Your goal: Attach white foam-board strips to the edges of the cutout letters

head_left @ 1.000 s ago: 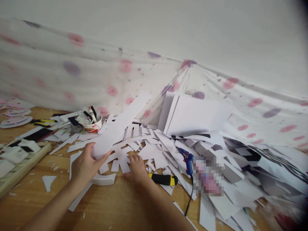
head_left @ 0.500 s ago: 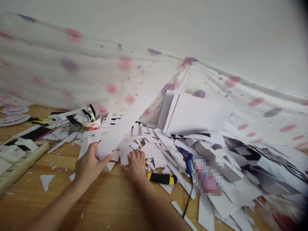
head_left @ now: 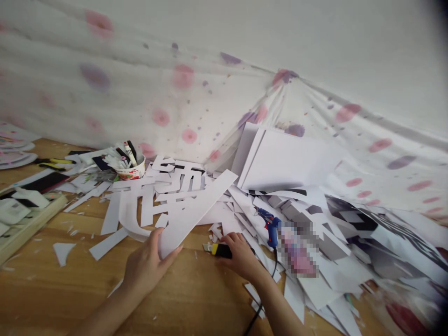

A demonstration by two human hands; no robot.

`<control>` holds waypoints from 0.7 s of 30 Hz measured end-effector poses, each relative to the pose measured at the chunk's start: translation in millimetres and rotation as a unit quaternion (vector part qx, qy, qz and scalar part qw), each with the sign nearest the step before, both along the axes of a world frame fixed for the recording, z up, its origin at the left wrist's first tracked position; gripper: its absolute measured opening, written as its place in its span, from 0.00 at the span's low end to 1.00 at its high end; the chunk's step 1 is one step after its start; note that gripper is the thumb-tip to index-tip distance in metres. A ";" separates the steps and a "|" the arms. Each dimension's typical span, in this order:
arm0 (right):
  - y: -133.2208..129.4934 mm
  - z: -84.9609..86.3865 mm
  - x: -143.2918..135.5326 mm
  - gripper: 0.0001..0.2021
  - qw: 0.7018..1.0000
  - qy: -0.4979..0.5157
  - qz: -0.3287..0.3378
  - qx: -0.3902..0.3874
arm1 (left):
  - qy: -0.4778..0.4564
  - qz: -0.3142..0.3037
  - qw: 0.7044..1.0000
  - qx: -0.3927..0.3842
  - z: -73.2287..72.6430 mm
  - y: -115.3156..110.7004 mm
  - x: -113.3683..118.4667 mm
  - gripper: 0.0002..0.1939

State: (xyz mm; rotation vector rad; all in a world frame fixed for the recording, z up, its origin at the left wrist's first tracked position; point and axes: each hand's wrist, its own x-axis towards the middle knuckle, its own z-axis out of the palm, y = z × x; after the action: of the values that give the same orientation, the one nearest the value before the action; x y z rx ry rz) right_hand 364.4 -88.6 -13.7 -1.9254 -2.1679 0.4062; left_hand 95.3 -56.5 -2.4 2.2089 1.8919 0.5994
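Note:
My left hand (head_left: 149, 261) is closed around the near end of a long white foam-board strip (head_left: 201, 210), which slants up and away to the right above the scraps. My right hand (head_left: 240, 254) has its fingers around the black handle of a utility knife (head_left: 220, 250) on the table. The knife's yellow front end and blade point left. Beyond the strip lie cut white letter-like pieces (head_left: 131, 210), partly covered by it.
A blue glue gun (head_left: 269, 226) with a black cord lies right of the knife among white offcuts (head_left: 297, 298). Folded white boards (head_left: 283, 161) stand against the spotted curtain (head_left: 140, 93). A paper bowl of pens (head_left: 131, 171) and a wooden tray (head_left: 35, 226) are at left.
My right hand has moved from the white pieces rightward onto the utility knife and taken hold of it. The strip in my left hand has come lower and nearer, exposing the letter-like pieces.

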 end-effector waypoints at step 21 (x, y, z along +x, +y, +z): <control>-8.6 19.2 -38.7 0.16 0.990 0.137 -0.018 -0.026 | 0.037 -0.166 0.968 0.187 -61.8 -20.4 25.8 0.26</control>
State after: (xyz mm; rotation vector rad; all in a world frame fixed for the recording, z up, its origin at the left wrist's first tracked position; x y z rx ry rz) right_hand 325.6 -97.2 5.5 -1.8091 -1.9626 0.6844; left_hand 121.1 -76.9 -64.2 2.7363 1.4790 0.8788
